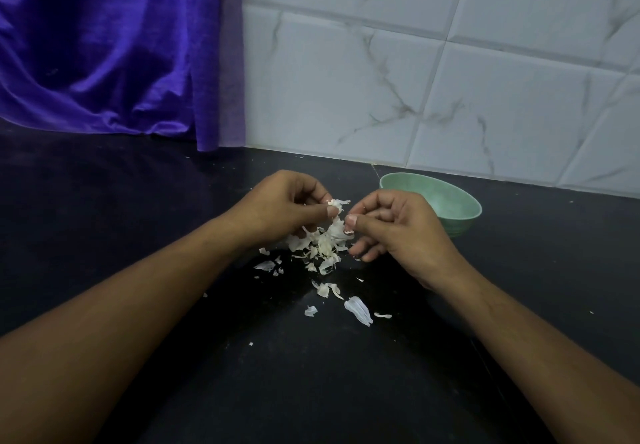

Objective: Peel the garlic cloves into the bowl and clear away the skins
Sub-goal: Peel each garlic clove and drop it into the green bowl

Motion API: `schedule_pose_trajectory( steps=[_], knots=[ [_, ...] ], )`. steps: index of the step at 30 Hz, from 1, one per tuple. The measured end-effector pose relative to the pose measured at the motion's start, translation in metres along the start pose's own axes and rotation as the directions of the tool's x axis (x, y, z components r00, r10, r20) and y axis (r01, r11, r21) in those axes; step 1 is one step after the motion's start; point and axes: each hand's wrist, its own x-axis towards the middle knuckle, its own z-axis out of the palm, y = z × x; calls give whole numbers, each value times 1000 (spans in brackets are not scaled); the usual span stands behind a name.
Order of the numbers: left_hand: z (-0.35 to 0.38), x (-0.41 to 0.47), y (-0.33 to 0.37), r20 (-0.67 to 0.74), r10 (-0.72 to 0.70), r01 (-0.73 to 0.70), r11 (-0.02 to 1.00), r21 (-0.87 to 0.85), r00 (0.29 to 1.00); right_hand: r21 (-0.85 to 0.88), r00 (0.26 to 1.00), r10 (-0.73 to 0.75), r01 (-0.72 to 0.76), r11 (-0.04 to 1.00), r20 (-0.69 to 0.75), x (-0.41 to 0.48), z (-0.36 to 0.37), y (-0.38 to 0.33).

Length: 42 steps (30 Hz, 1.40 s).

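Observation:
My left hand point(287, 208) pinches a garlic clove point(335, 205) with papery skin sticking out between thumb and fingers. My right hand point(391, 232), fingers curled, pinches a strip of skin point(348, 231) just to the right of it. Below both hands lies a pile of white garlic skins point(320, 248) on the black counter point(138, 201). More loose skins point(358, 309) are scattered nearer to me. A pale green bowl point(460, 201) stands behind my right hand; its contents are hard to make out.
A purple cloth point(104, 48) hangs at the back left, down to the counter. A white marbled tile wall point(433, 73) runs behind the bowl. Tiny skin flakes point(250, 344) dot the counter near me.

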Motion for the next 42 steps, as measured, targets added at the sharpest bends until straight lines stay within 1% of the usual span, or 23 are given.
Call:
schedule_pose_trajectory(
  steps=[4,7,11,15,19,24,26,28,30,32,35,38,40,42],
  knots=[
    [2,-1,-1,-7,-41,40,998,-46,999,76,1000,-12,10,997,28,-1,1,0],
    [3,-2,-1,-1,-51,50,997,-57,999,121,999,15,-20,992,48,-2,1,-2],
    [2,-1,0,15,-42,43,998,-49,999,180,999,46,-49,982,22,-3,1,-5],
    [3,-2,0,17,-26,26,999,-23,1000,190,1000,24,-24,981,0,-4,2,-5],
    [5,-3,0,-14,17,-15,993,117,1000,180,1000,22,-19,983,-13,-5,4,-4],
    [3,-4,4,2,28,-28,995,97,1000,107,999,-3,8,994,-42,-5,4,-4],
    [5,-4,5,-8,41,-40,992,122,999,84,999,-19,22,996,-43,-5,5,-4],
    [7,-5,6,-23,68,-62,975,211,997,51,999,-34,36,998,-36,-6,6,-5],
    [8,-6,6,-29,104,-87,933,349,994,27,999,-41,41,999,-25,-6,8,-5],
    [9,-7,8,-27,117,-96,910,404,993,39,999,-37,38,999,-16,-7,9,-6],
    [9,-7,8,-29,102,-86,937,339,994,134,1000,-2,3,991,-7,-8,9,-8],
    [9,-7,7,-30,101,-89,956,279,994,248,995,87,-96,964,46,-8,8,-10],
    [10,-8,9,-33,119,-104,949,299,992,307,985,146,-167,937,90,-7,7,-12],
    [9,-8,10,-46,160,-133,921,367,986,362,973,188,-226,905,136,-6,5,-14]
  ],
)
